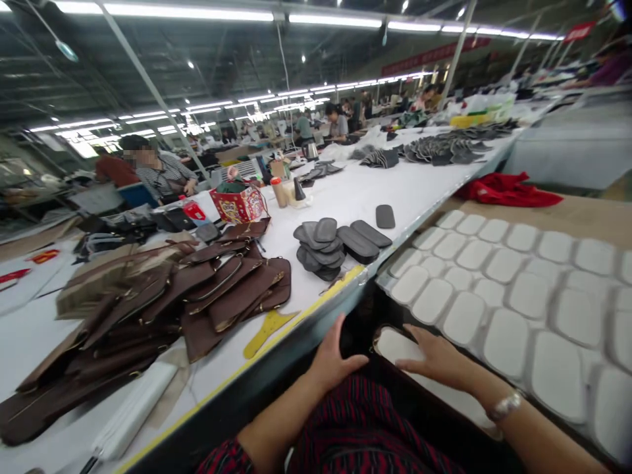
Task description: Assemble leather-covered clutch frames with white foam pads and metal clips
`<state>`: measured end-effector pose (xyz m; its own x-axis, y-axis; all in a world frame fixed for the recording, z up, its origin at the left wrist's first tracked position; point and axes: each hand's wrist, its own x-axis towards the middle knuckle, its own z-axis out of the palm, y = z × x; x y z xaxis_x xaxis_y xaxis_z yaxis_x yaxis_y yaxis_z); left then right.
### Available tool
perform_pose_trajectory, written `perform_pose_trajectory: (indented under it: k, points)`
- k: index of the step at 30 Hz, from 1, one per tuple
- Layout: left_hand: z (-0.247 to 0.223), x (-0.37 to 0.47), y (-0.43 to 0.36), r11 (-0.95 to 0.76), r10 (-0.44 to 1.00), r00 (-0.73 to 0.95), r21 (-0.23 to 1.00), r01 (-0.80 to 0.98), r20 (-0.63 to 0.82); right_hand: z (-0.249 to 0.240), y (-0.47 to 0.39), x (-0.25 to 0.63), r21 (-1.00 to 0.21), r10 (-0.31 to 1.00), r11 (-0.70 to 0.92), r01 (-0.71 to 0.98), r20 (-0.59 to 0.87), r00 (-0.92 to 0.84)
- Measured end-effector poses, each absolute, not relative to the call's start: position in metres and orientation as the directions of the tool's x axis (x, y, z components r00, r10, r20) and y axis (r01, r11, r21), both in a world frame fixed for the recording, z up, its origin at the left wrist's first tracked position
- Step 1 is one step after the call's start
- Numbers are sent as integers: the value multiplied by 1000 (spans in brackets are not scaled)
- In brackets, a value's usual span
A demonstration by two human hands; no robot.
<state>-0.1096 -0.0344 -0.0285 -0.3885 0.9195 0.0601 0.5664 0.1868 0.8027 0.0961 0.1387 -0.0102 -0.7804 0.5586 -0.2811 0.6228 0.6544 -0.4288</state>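
Note:
My left hand (332,359) is held in front of my body at the table's edge, thumb and fingers apart, with nothing in it. Over a long white panel with rounded ends (395,345) reaches my right hand (437,361), its thumb and fingers spread. Whether it presses on the panel or just hovers above is hard to tell. A dark brown rim with a small brassy bit shows round the panel's near end. To the right, rows of white rounded pieces (508,342) lie spread out beside my right forearm.
Brown zippered bags (237,283) are heaped on the white table (336,191). Near its edge are stacked dark grey oval pads (320,247) and a yellow piece (269,331). A red cloth (511,189) lies beyond the white pieces. Other people sit at tables farther back.

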Motion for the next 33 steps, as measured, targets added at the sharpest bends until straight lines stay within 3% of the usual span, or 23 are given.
perform_pose_trajectory:
  k: [2, 3, 5, 8, 10, 13, 16, 19, 22, 25, 28, 31, 33]
  points:
    - [-16, -150, -69, 378, 816, -541, 522, 765, 202, -10, 135, 106, -517, 609, 619, 591, -158, -777]
    - [-13, -169, -89, 497, 772, -596, 376, 782, 219, -9, 131, 111, -548, 640, 594, 589, -122, -759]
    - [-15, -199, -126, 664, 723, -678, 140, 735, 131, -1, 118, 118, -592, 673, 552, 588, -99, -732]
    - [-31, -221, -171, 606, 795, -602, -51, 794, 74, 18, 87, 122, -654, 632, 539, 531, -103, -768]
    - [-42, -224, -186, 509, 857, -503, -43, 859, 112, 29, 65, 118, -703, 597, 531, 473, -86, -798]
    - [-46, -212, -181, 417, 871, -419, 64, 907, 257, 33, 37, 110, -817, 472, 470, 334, -87, -877]
    - [-34, -168, -143, 259, 827, -335, 222, 940, 451, 27, 20, 100, -940, 434, 191, 283, -177, -883]
    - [-24, -94, -89, 1, 845, -145, 268, 963, 515, 23, 14, 93, -989, 618, -72, 132, -149, -772]
    - [-19, -26, -45, -260, 832, 120, 189, 947, 541, 25, 26, 102, -996, 849, -86, -38, -53, -526]
    - [-13, 4, -13, -450, 824, 329, 179, 875, 461, 27, 51, 147, -984, 937, -169, -54, -143, -319]
    - [-13, 7, 22, -528, 836, 444, 250, 811, 322, 22, 75, 218, -942, 901, -333, -34, -307, -308]
    - [-21, 12, 59, -474, 878, 468, 323, 819, 100, 8, 92, 274, -851, 748, -487, 199, -523, -407]
    - [-28, 22, 77, -461, 865, 501, 346, 818, -34, -2, 100, 289, -798, 656, -482, 363, -603, -454]
